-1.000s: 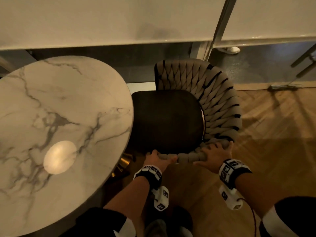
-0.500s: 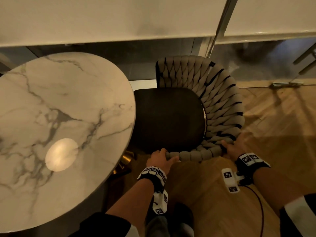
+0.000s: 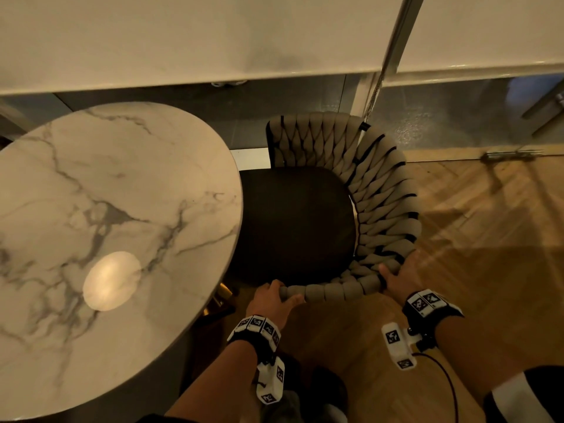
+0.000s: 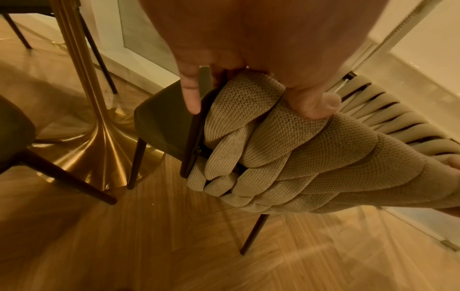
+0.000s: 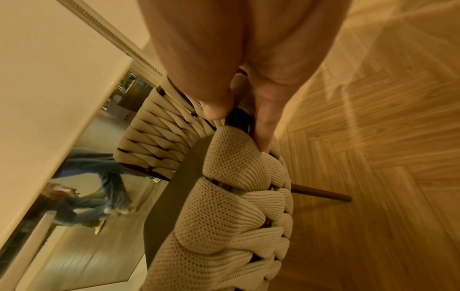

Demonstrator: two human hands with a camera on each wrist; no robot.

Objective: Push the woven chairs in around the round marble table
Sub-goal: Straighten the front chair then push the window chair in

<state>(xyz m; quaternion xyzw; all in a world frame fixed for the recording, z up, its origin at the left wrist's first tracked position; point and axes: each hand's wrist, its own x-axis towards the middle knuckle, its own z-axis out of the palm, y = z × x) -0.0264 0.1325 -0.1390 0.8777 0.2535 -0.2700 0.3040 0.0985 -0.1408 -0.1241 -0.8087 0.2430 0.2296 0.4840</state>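
A woven beige chair (image 3: 378, 196) with a dark seat (image 3: 296, 224) stands to the right of the round marble table (image 3: 91, 227), its seat edge just under the tabletop's rim. My left hand (image 3: 271, 300) grips the near end of the woven rim, fingers and thumb curled round it (image 4: 311, 106). My right hand (image 3: 396, 276) grips the woven back further right, thumb and fingers wrapped over the top (image 5: 263, 118). In the left wrist view the table's gold pedestal base (image 4: 99, 141) stands close to the chair's front leg (image 4: 135, 159).
A second dark chair (image 4: 15, 126) sits at the left of the pedestal. A white wall and glass panel (image 3: 427, 117) run behind the chair. A person in jeans (image 5: 82, 195) shows beyond the glass. Wooden floor (image 3: 488, 239) lies to the right.
My right hand slid from the near rim round to the chair's right back corner. The left hand stayed on the rim end. The chair stands about where it did.
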